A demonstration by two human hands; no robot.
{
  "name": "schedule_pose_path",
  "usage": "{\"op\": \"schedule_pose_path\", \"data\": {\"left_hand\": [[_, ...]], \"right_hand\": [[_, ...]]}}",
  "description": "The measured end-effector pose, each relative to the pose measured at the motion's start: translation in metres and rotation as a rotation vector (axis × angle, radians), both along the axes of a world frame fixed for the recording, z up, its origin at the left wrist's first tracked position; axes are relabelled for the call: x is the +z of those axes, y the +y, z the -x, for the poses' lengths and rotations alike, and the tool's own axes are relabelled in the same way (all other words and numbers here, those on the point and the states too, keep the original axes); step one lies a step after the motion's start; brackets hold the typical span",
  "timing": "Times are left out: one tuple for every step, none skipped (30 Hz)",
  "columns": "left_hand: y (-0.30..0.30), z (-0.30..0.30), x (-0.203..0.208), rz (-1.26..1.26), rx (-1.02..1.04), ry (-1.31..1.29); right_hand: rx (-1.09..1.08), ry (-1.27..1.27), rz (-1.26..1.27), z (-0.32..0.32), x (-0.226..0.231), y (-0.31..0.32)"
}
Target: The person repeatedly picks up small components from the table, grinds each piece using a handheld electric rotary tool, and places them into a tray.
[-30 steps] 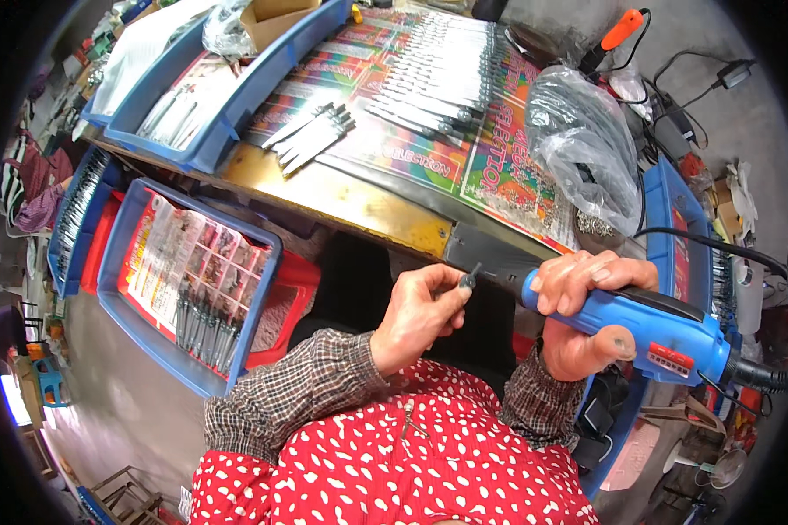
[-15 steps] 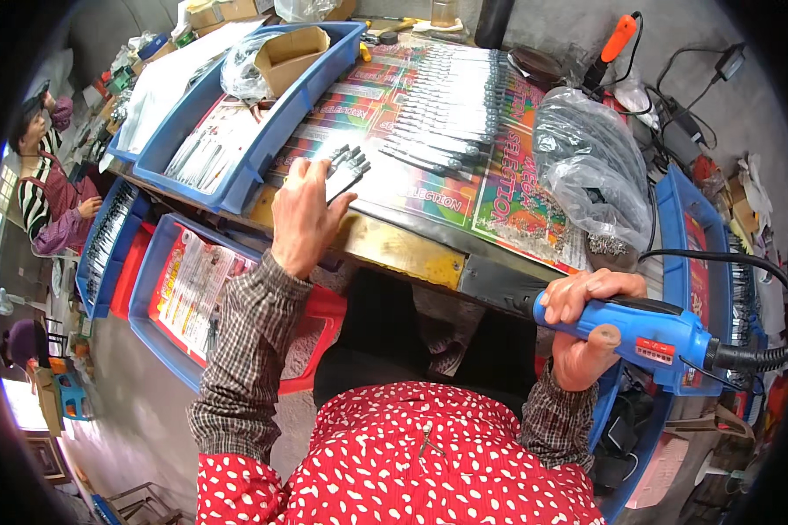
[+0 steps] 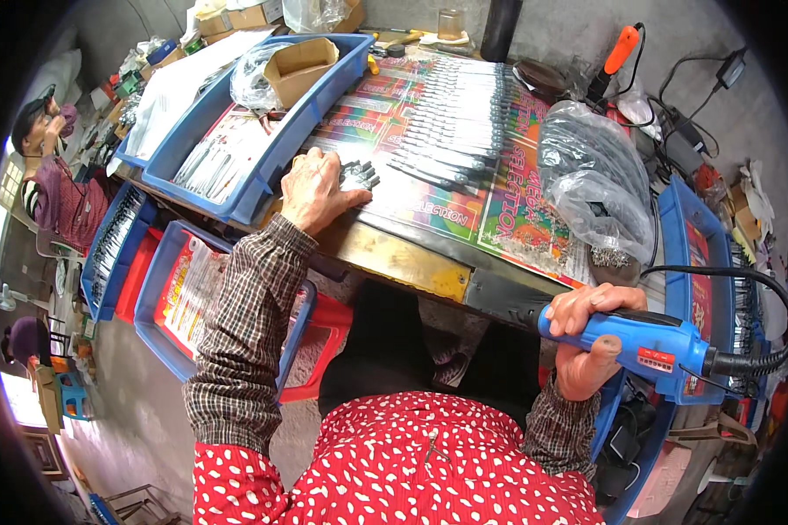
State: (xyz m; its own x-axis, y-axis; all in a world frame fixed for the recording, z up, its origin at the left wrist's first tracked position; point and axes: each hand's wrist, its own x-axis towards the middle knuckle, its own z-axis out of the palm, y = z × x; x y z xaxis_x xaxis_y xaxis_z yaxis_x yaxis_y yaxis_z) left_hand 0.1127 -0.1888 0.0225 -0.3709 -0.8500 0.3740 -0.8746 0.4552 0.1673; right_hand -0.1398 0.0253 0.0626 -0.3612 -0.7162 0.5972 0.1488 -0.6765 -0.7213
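My right hand (image 3: pixel 591 337) is closed round a blue corded power screwdriver (image 3: pixel 648 339), held beyond the table's front edge with its dark nose pointing left. At the table's front left, my left hand (image 3: pixel 311 192) curls over a small bunch of slim dark-tipped pieces (image 3: pixel 357 177); their other ends are hidden by the hand. A long row of slim silvery pieces with dark ends (image 3: pixel 455 118) lies side by side on printed colourful sheets (image 3: pixel 442 208), to the right of that hand.
A blue tray (image 3: pixel 267 179) holds slim pieces, a plastic bag and a cardboard box. Right of the row are a clear plastic bag (image 3: pixel 591 162) and a heap of small screws (image 3: pixel 611 256). The driver's black cable (image 3: pixel 718 269) loops rightward. Another person (image 3: pixel 57 188) sits far left.
My left hand has lowered the bunch toward the table, its fingers now further over it. The right hand keeps its grip on the screwdriver. The person at left has raised a hand.
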Motion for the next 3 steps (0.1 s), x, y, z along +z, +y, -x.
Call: {"op": "schedule_pose_path", "data": {"left_hand": [[-0.0009,-0.0004,0.0024,0.001,0.003,0.000],[-0.0016,-0.0006,0.0056,-0.054,0.013,-0.012],[-0.0036,0.0004,0.0082,-0.109,0.020,-0.022]], "right_hand": [[0.003,0.000,0.001,-0.0002,0.0002,0.0002],[-0.001,0.012,-0.001,-0.0004,0.0005,0.0005],[-0.007,0.026,-0.001,0.0000,0.0000,0.0003]]}}
